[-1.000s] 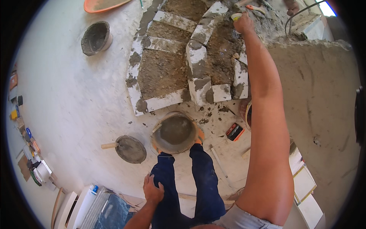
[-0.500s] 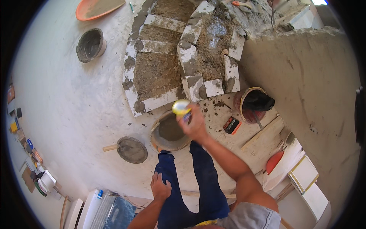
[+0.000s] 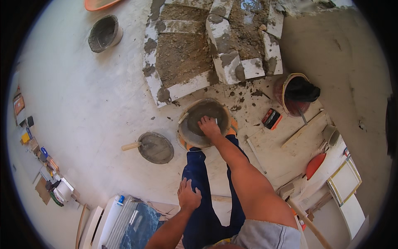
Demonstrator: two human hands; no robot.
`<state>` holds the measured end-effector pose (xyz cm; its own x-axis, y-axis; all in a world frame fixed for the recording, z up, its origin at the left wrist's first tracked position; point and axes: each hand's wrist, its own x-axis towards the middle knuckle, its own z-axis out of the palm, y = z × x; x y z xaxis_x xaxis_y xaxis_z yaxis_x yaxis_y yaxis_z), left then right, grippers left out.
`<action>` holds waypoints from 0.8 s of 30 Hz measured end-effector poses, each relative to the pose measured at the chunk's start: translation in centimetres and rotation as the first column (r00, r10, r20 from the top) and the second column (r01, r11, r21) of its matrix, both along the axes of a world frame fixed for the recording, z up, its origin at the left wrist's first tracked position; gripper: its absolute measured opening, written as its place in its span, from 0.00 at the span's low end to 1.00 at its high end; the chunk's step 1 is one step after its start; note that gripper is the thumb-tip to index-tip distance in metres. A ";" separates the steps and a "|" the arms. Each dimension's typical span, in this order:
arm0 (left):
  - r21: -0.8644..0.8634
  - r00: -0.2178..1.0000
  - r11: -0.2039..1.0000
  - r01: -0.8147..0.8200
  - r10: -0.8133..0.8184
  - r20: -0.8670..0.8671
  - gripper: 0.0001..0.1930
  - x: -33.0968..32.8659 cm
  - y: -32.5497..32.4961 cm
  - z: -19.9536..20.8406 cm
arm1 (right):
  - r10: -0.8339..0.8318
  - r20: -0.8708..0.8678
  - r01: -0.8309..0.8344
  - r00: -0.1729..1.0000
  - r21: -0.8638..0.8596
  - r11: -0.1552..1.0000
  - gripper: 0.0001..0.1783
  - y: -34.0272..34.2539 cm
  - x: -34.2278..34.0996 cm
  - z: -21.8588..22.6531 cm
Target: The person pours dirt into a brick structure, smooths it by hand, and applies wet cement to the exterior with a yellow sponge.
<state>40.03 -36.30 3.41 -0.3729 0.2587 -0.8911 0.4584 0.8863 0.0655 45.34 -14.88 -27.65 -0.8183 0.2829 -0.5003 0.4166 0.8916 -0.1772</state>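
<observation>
In front of my legs stands a bucket point(image 3: 226, 110) with wet grey mix inside. My right hand point(image 3: 209, 126) reaches down into it, fingers curled round a small yellow-and-white cup point(image 3: 216, 121); only a pale bit of the cup shows beside the hand, the rest is hidden. My left hand point(image 3: 189, 195) rests on my left thigh, empty, its fingers apart. Left of the bucket lies a round mortar board point(image 3: 156, 148) with a wooden handle, smeared with grey mix.
Low block walls point(image 3: 188, 87) filled with soil stand ahead. A reddish bucket point(image 3: 278, 89) holding something black is to the right, near a black-and-orange box point(image 3: 272, 119). A grey-coated tub point(image 3: 103, 34) sits far left. Tools point(image 3: 45, 159) lie along the left side.
My right hand has lowered the cup from above the bucket into it. The view has shifted, so the surroundings appear moved. My left hand stays on my thigh.
</observation>
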 end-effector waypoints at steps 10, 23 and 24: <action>0.079 0.999 0.997 -0.015 0.018 -0.029 0.29 0.3 -1.7 0.0 | -0.239 -0.027 0.225 0.971 -0.257 0.940 0.16 -1.0 1.8 -0.7; 0.047 0.999 0.999 0.006 -0.004 -0.040 0.29 0.1 -0.9 0.2 | -0.767 -0.384 0.406 0.514 -0.679 0.612 0.17 8.6 2.9 19.2; 0.047 0.999 0.999 0.005 -0.004 -0.034 0.29 0.1 -0.5 0.2 | -0.773 -0.402 0.461 0.491 -0.633 0.622 0.18 10.3 3.1 20.2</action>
